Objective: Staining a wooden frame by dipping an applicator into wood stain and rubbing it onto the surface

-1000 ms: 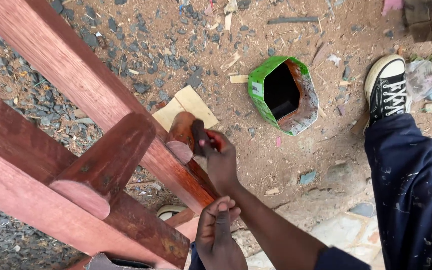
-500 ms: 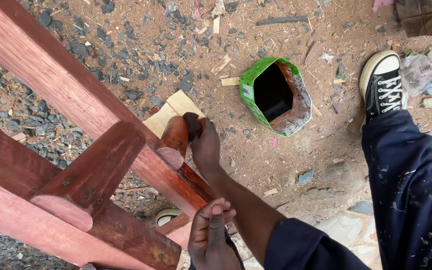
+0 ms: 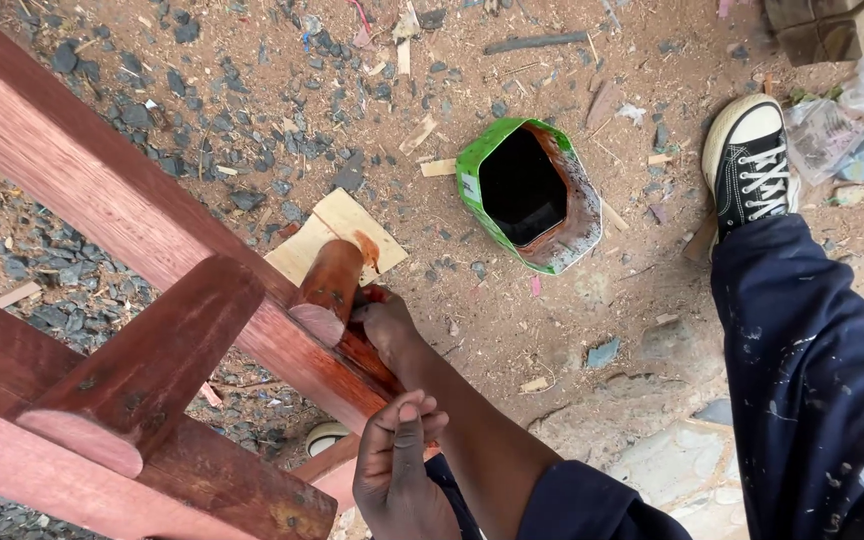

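A red-stained wooden frame of crossed beams fills the left of the view. A short round stained leg juts from its long beam. My right hand presses against the beam just beside that leg, fingers curled under and stained red; anything in them is hidden. My left hand sits at the bottom centre, fingers closed with the thumb on top, gripping the end of a lower rail. A green carton with its top cut off, dark inside and smeared with red stain, stands on the ground to the right.
A pale flat board lies on the dirt under the leg. Gravel, wood chips and scraps cover the ground. My shoe and dark blue trouser leg are at the right. A small white round object lies under the frame.
My right hand has slid down from the top of the round leg to the beam beside it. The view has shifted a little. The left hand keeps its grip.
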